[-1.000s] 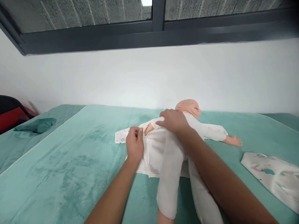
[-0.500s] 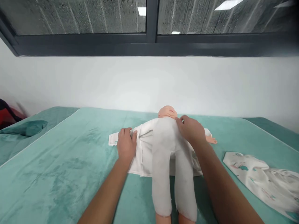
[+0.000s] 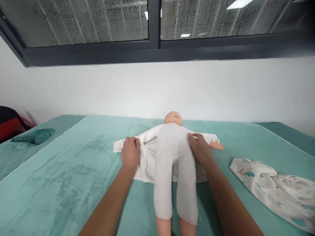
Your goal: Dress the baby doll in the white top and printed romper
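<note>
- White cloth-bodied doll with a pink head (image 3: 172, 141) lies on its back on a spread white garment with printed sleeves (image 3: 149, 167); it has come round from a tilt to straight, so both sides seem easier to reach.
- The left hand (image 3: 130, 154) bends its fingers at the garment's edge; the right hand (image 3: 200, 149), slid down from the shoulder, curls beside the doll. Whether either pinches cloth cannot be told.
- A crumpled white printed cloth (image 3: 270, 190) lies apart on the green plush cover (image 3: 73, 170), blocking nothing.

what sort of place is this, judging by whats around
Perhaps a childcare practice room, or a bedroom: a baby doll lies on a broad green-covered surface, with patterned cloth nearby and a dark-framed window behind.
</note>
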A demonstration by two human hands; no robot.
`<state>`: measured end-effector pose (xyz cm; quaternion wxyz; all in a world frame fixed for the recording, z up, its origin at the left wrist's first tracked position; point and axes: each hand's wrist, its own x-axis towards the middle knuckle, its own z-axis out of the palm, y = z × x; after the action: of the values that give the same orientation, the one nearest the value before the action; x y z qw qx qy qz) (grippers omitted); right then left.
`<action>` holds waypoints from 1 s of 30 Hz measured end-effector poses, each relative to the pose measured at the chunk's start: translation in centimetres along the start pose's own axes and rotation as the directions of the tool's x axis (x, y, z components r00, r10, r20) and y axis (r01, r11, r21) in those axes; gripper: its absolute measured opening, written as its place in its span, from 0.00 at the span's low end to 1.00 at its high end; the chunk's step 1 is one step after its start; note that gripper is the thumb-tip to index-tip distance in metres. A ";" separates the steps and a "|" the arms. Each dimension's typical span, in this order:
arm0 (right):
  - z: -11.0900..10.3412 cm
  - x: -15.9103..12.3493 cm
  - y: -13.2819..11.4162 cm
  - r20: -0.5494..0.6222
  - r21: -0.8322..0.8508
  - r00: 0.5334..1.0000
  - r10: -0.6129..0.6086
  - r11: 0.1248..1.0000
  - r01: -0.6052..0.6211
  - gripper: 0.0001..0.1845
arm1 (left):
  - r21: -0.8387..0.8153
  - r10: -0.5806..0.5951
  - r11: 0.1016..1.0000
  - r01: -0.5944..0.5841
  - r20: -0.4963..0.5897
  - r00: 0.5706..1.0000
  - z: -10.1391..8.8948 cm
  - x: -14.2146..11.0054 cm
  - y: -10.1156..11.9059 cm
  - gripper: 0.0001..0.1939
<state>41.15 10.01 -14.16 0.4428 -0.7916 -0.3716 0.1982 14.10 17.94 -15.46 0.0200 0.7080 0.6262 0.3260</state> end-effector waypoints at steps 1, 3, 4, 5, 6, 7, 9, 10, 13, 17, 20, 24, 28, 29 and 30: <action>0.2 -0.1 -0.1 0.016 0.050 1.000 0.014 0.999 -0.015 0.33 | 0.022 -0.012 1.000 0.011 0.009 1.000 0.0 0.0 0.1 0.14; 0.7 -0.2 -0.5 0.059 0.160 0.996 0.062 0.984 -0.071 0.36 | 0.067 -0.020 0.998 0.017 0.037 0.999 0.1 0.0 0.0 0.16; 0.9 -0.2 -0.7 0.092 0.220 0.992 0.086 0.970 -0.104 0.39 | 0.086 -0.019 0.996 0.014 0.053 0.998 0.2 0.0 0.0 0.16; 1.1 -0.2 -0.9 0.133 0.282 0.986 0.102 0.950 -0.136 0.42 | 0.099 -0.017 0.995 0.010 0.066 0.998 0.3 0.0 -0.1 0.16; 1.3 -0.2 -1.0 0.175 0.347 0.979 0.106 0.924 -0.162 0.45 | 0.105 -0.010 0.994 0.002 0.073 0.997 0.3 0.1 -0.2 0.15; 1.4 -0.2 -1.0 0.211 0.408 0.972 0.102 0.895 -0.182 0.49 | 0.104 -0.003 0.995 -0.005 0.074 0.997 0.4 0.1 -0.2 0.14; 1.5 -0.2 -0.9 0.255 0.498 0.962 0.095 0.840 -0.215 0.55 | 0.088 0.009 0.996 -0.015 0.066 0.998 0.3 0.1 -0.2 0.13; 1.6 -0.2 -0.7 0.254 0.528 0.962 0.096 0.820 -0.221 0.57 | 0.071 0.016 0.997 -0.021 0.060 0.998 0.2 0.1 0.0 0.13; 1.7 -0.5 -0.4 0.232 0.579 0.970 0.077 0.790 -0.201 0.59 | -0.011 0.041 0.999 -0.041 0.040 0.998 -0.2 0.6 1.2 0.12; 1.9 -1.2 -0.7 0.265 0.627 0.964 0.004 0.759 -0.175 0.58 | -0.154 0.031 0.988 -0.018 0.081 0.996 -0.3 2.4 4.0 0.12; 2.4 -1.5 -0.8 0.304 0.631 0.952 -0.040 0.757 -0.169 0.60 | -0.196 0.031 0.981 0.000 0.157 0.987 -0.2 3.9 6.0 0.11; 2.9 -1.3 -0.3 0.317 0.581 0.945 -0.078 0.804 -0.128 0.59 | -0.265 0.100 0.964 -0.025 0.272 0.957 -1.8 4.6 7.9 0.09; 3.1 -1.2 -0.1 0.317 0.571 0.945 -0.079 0.811 -0.124 0.58 | -0.454 0.248 0.891 -0.023 0.443 0.862 -6.1 3.7 9.5 0.09; 3.1 -1.2 -0.1 0.318 0.576 0.945 -0.073 0.806 -0.132 0.58 | -0.519 0.300 0.855 -0.002 0.491 0.818 -7.3 3.4 9.8 0.11; 3.1 -1.2 -0.1 0.320 0.582 0.945 -0.065 0.801 -0.142 0.59 | -0.576 0.341 0.817 0.030 0.524 0.780 -8.4 3.0 10.0 0.12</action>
<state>38.34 10.84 -15.74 0.5979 -0.5754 -0.3412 0.4415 18.78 15.31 -3.12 0.3955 0.7882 0.4001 0.2495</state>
